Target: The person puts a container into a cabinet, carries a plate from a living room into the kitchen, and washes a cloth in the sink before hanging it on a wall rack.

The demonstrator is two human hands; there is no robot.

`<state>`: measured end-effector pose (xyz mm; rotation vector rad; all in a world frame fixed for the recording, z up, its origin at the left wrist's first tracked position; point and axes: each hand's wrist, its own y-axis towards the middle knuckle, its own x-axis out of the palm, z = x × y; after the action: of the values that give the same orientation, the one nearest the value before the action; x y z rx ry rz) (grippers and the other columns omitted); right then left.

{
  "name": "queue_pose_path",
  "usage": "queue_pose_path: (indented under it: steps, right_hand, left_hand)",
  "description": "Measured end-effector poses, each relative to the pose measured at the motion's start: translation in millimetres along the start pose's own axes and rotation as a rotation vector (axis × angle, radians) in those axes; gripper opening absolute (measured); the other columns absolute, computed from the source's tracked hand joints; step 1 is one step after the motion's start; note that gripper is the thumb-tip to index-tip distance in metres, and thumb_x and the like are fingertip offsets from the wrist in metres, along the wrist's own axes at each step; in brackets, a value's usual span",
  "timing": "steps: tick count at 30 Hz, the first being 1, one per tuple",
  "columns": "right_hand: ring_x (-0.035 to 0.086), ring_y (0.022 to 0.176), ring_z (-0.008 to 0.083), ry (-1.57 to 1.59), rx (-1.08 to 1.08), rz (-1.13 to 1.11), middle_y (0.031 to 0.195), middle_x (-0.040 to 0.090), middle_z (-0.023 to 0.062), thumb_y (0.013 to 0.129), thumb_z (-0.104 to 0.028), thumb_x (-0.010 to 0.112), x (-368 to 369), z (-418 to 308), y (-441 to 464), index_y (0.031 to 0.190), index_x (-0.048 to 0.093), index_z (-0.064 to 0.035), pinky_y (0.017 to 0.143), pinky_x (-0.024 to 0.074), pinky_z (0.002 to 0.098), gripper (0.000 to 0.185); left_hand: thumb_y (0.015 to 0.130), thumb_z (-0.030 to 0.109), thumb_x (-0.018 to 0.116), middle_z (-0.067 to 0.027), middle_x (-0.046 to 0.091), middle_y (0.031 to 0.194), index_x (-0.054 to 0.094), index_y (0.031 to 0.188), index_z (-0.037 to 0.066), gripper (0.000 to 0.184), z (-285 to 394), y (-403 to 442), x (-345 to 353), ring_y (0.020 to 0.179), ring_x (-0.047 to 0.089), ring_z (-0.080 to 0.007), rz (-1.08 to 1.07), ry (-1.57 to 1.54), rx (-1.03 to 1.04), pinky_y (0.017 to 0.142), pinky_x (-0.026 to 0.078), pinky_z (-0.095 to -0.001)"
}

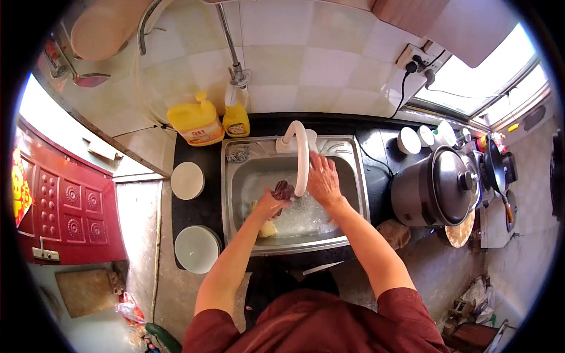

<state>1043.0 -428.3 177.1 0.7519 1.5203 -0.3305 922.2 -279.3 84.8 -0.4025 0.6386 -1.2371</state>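
Note:
My left hand (272,203) is closed around a bunched dark reddish-brown cloth (283,190) over the steel sink (228,176). Just right of the white curved faucet (302,159), my right hand (323,181) has its fingers stretched out, with nothing visible in it. Whether it touches the faucet I cannot tell. Bubbly water (300,220) lies in the basin below both hands. A pale yellow sponge-like piece (268,229) sits at the basin's left side, partly behind my left forearm. On the sink's back left corner rests a steel wool scrubber (238,155).
White bowls (196,249) and another white dish (187,180) stand on the counter at left. A yellow jug (197,122) and a yellow spray bottle (236,120) are behind the sink. A large lidded cooker (432,188) stands at right, near small white bowls (409,141).

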Motion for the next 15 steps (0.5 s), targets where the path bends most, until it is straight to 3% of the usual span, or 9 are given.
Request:
queue_pose_path:
  steps: [1, 2, 5, 7, 9, 11, 13, 14, 15]
  right_hand:
    - [0.043, 0.124, 0.032, -0.005, -0.049, 0.176, 0.134, 0.043, 0.0181, 0.076, -0.003, 0.053, 7, 8, 2, 0.122, 0.05, -0.002, 0.097, 0.0378, 0.0459, 0.045]
    - [0.041, 0.126, 0.0324, 0.034, -0.027, 0.109, 0.137, 0.04, 0.0188, 0.076, -0.002, 0.053, 20, 16, -3, 0.125, 0.047, -0.0009, 0.098, 0.0372, 0.0457, 0.05]
    - [0.034, 0.133, 0.034, 0.143, 0.026, -0.108, 0.146, 0.03, 0.0207, 0.072, 0.0, 0.054, 41, 17, -33, 0.136, 0.035, 0.0037, 0.103, 0.0346, 0.0452, 0.067]
    - [0.036, 0.131, 0.0349, 0.256, 0.029, -0.168, 0.146, 0.03, 0.0202, 0.078, -0.009, 0.058, 40, 9, -51, 0.14, 0.03, -0.0008, 0.102, 0.036, 0.0456, 0.069]
    - [0.043, 0.127, 0.0309, 0.843, 0.315, -0.324, 0.144, 0.035, 0.0152, 0.085, -0.025, 0.063, 54, -7, -65, 0.141, 0.03, -0.0066, 0.096, 0.0418, 0.0445, 0.068]
    - [0.048, 0.119, 0.0206, 1.59, 0.826, -0.591, 0.133, 0.048, 0.0074, 0.087, -0.028, 0.065, 18, -34, -72, 0.133, 0.044, -0.0113, 0.094, 0.0428, 0.039, 0.053]
    - [0.053, 0.109, 0.0181, 1.814, 0.829, -0.51, 0.117, 0.056, 0.0056, 0.088, -0.029, 0.065, 0, -40, -78, 0.126, 0.049, -0.0096, 0.088, 0.047, 0.0383, 0.046]
    - [0.058, 0.092, 0.0151, 1.899, 0.688, -0.436, 0.102, 0.06, 0.0047, 0.084, -0.022, 0.069, 12, -30, -82, 0.117, 0.053, -0.0085, 0.074, 0.0504, 0.0319, 0.039]
    - [0.058, 0.087, 0.0137, 1.873, 0.69, -0.474, 0.097, 0.059, 0.0033, 0.082, -0.02, 0.07, 3, -23, -83, 0.113, 0.054, -0.0081, 0.069, 0.0495, 0.0298, 0.037]
  left_hand:
    - [0.058, 0.026, 0.079, -0.0123, 0.064, 0.086, 0.057, 0.098, 0.0, 0.053, -18, 12, 3, 0.077, 0.063, -0.0238, 0.037, 0.05, 0.032, 0.065, 0.049, -0.0347]
    - [0.055, 0.029, 0.081, -0.0163, 0.066, 0.092, 0.056, 0.103, -0.003, 0.063, -28, 16, 7, 0.081, 0.064, -0.0259, 0.074, 0.099, 0.067, 0.071, 0.051, -0.0355]
    - [0.053, 0.026, 0.082, -0.0168, 0.066, 0.09, 0.055, 0.106, -0.001, 0.066, -28, 8, 13, 0.083, 0.065, -0.0259, 0.115, 0.03, 0.169, 0.072, 0.051, -0.0349]
    - [0.056, 0.022, 0.08, -0.0156, 0.065, 0.088, 0.052, 0.112, -0.002, 0.067, -20, 3, 18, 0.086, 0.064, -0.027, 0.162, -0.082, 0.137, 0.075, 0.05, -0.0357]
    - [0.059, 0.016, 0.077, -0.0153, 0.065, 0.09, 0.051, 0.114, -0.002, 0.064, -1, -15, 21, 0.09, 0.063, -0.0271, 0.17, -0.16, 0.043, 0.08, 0.05, -0.0357]
    - [0.064, 0.009, 0.072, -0.0129, 0.062, 0.101, 0.05, 0.117, 0.001, 0.058, -13, -8, 46, 0.092, 0.06, -0.0228, 0.213, -0.239, 0.245, 0.082, 0.048, -0.034]
    - [0.068, 0.001, 0.067, -0.0123, 0.056, 0.115, 0.043, 0.127, 0.004, 0.064, -8, -27, 65, 0.097, 0.057, -0.0213, 0.224, -0.088, 0.401, 0.088, 0.047, -0.0336]
    - [0.067, 0.001, 0.066, -0.0128, 0.053, 0.12, 0.04, 0.131, 0.005, 0.069, 11, -55, 59, 0.103, 0.054, -0.0225, 0.066, -0.205, 0.437, 0.092, 0.045, -0.0351]
    - [0.067, 0.002, 0.066, -0.0132, 0.05, 0.124, 0.038, 0.135, 0.007, 0.074, 22, -72, 54, 0.11, 0.052, -0.0236, -0.097, -0.318, 0.465, 0.095, 0.043, -0.0365]
